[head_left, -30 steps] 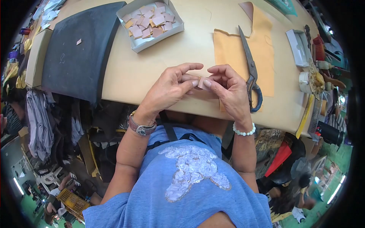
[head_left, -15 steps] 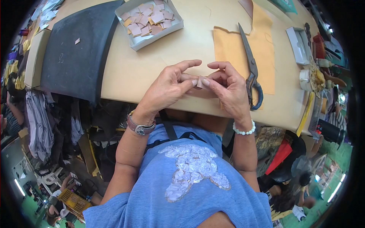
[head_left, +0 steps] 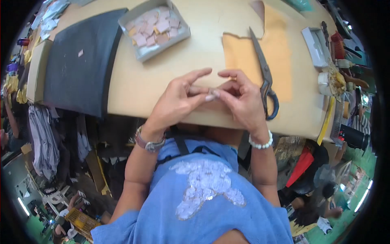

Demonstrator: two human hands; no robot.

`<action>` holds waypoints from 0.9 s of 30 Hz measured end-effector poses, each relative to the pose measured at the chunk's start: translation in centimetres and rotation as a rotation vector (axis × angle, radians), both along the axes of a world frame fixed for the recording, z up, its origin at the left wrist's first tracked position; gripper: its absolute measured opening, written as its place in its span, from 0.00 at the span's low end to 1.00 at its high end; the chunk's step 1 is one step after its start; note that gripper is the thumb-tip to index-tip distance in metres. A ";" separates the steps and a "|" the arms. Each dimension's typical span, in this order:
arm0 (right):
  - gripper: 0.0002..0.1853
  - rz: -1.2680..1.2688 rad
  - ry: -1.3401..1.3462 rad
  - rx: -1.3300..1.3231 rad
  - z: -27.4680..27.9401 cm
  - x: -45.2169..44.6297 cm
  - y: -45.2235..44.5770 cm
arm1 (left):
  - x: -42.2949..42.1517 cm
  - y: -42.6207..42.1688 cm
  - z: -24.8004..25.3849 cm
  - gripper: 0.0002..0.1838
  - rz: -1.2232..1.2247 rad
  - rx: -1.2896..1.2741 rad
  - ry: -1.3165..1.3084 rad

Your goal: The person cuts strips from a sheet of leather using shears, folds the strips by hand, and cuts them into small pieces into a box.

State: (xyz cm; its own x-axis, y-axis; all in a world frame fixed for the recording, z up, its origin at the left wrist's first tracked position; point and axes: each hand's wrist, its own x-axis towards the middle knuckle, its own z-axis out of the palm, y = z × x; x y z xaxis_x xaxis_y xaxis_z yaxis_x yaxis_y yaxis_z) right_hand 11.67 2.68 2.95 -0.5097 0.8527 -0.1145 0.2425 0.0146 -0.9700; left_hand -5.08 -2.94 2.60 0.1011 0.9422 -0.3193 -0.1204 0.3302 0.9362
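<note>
With the thumbs and fingertips of our left hand (head_left: pixel 175 101) and right hand (head_left: pixel 245 101), we grasp a small piece (head_left: pixel 213 91), mostly hidden, above the table (head_left: pixel 136 87). Shears (head_left: pixel 265 76) lie across an orange-yellow sheet (head_left: pixel 280 61) beside our right hand; farther off, a box (head_left: pixel 170 42) holds pinkish squares (head_left: pixel 163 26).

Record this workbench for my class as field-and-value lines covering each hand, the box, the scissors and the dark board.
Left hand: pinching a small piece, mostly hidden
Right hand: pinching the same small piece
Box: open, holding many small squares
Scissors: lying across the yellow sheet, tip toward the top of the view
Dark board: left of the box, one pale scrap on it
</note>
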 end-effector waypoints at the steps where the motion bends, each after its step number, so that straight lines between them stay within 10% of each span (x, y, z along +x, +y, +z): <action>1: 0.14 0.003 0.002 0.046 0.3 -0.2 0.3 | -0.3 0.3 -0.1 0.28 -0.005 0.008 0.001; 12: 0.11 0.164 -0.402 0.778 5.9 3.6 0.4 | -0.8 0.5 2.8 0.28 0.203 0.228 -0.035; 27: 0.13 -0.223 0.144 0.001 4.4 4.3 -1.6 | -1.0 -1.2 3.3 0.28 0.237 0.203 0.006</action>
State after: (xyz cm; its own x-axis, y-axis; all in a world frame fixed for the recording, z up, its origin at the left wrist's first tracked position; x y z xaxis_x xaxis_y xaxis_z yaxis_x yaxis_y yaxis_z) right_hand 15.93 1.11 7.37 -0.3204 0.9458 -0.0539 0.0993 -0.0231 -0.9948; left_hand -6.12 -4.09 5.89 -0.1303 0.9840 -0.1217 -0.1656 0.0995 0.9812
